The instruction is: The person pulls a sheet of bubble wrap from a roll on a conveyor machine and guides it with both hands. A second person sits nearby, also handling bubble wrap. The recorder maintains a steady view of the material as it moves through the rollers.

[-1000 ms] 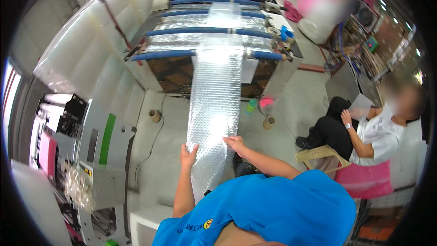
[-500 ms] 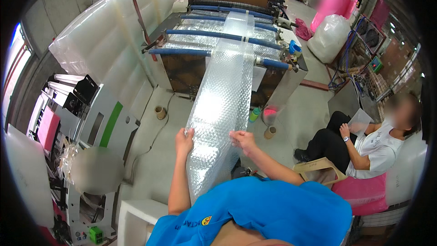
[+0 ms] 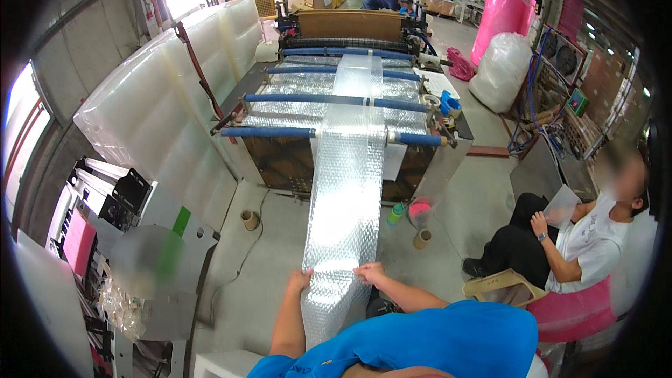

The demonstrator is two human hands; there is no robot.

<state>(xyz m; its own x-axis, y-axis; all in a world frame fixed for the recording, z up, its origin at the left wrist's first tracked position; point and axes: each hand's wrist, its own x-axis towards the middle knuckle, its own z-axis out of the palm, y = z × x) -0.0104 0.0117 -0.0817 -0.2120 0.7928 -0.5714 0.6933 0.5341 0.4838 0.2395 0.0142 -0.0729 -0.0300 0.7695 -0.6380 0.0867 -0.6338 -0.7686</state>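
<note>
Two edges of the bubble-wrap strip [image 3: 346, 203] are gripped: the left edge by the left hand [image 3: 299, 280], the right edge by the right hand [image 3: 371, 273], fingers closed on both sides. Strip is held between the hands, spanned straight across. Beyond them, it is led up to the front blue roller [image 3: 280, 132]; on the near side, it is hung toward the blue shirt [image 3: 420, 336]. Undersides of the fingers are hidden.

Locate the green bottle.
In the head view, the green bottle is on the floor right of centre, just right of the bubble wrap, near a cardboard tube.
</note>
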